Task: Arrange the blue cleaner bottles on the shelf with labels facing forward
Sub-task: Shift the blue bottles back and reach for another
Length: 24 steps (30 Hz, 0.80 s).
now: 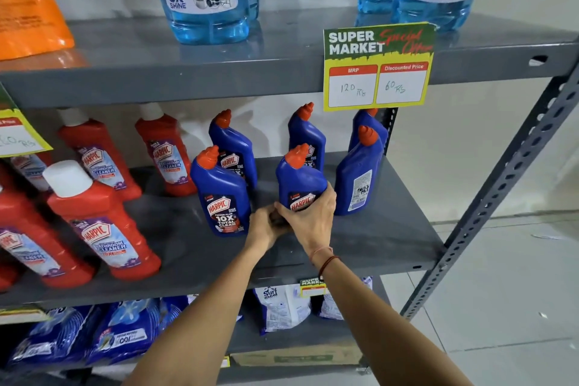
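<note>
Blue bottle in both hands' wrapped fingers

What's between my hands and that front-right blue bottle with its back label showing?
Nothing visible. The backward bottle stands just right of the middle bottle that both the right hand and left hand are holding. The shelf in front of it is bare, so the reach looks open.
</note>
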Available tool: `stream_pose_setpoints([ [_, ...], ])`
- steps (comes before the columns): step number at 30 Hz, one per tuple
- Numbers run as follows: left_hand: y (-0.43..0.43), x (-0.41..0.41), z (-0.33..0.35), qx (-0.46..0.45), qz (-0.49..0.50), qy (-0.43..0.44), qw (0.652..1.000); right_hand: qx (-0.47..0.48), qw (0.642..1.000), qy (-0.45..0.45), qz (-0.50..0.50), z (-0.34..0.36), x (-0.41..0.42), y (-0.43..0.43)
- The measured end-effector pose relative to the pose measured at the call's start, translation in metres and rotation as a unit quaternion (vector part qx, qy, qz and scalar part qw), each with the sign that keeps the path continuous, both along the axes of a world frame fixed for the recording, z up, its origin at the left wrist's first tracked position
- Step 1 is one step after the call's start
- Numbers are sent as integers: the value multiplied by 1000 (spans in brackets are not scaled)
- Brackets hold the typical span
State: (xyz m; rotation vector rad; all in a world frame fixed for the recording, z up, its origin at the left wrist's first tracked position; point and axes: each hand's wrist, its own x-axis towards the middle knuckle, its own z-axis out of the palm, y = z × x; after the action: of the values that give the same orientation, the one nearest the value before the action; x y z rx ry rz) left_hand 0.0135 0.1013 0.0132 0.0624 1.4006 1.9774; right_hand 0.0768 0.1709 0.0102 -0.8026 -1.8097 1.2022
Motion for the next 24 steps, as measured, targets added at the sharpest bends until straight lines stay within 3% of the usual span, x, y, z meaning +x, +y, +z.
stream_pose_setpoints([
  [9, -2, 9, -12, -30, -9, 124, 992, -5, 999, -43, -26, -4, -3, 2],
  [11, -5, 12, -18, -98, -13, 245, 965, 10, 998, -56, -17, -4, 1, 3],
  [13, -8, 17, -29, -203, 33, 371, 905, 33, 998, -49, -9, -4, 10, 5],
  [16, -10, 42, -36, -195, 131, 403, 885, 42, 999, 32, -11, 0, 34, 17],
  [20, 11, 74, -40, -159, 59, 444, 880, 17, 993, 115, -36, 17, 62, 64],
  [24, 46, 85, -33, -174, -35, 476, 861, 15, 996, 90, -13, 26, 74, 114],
])
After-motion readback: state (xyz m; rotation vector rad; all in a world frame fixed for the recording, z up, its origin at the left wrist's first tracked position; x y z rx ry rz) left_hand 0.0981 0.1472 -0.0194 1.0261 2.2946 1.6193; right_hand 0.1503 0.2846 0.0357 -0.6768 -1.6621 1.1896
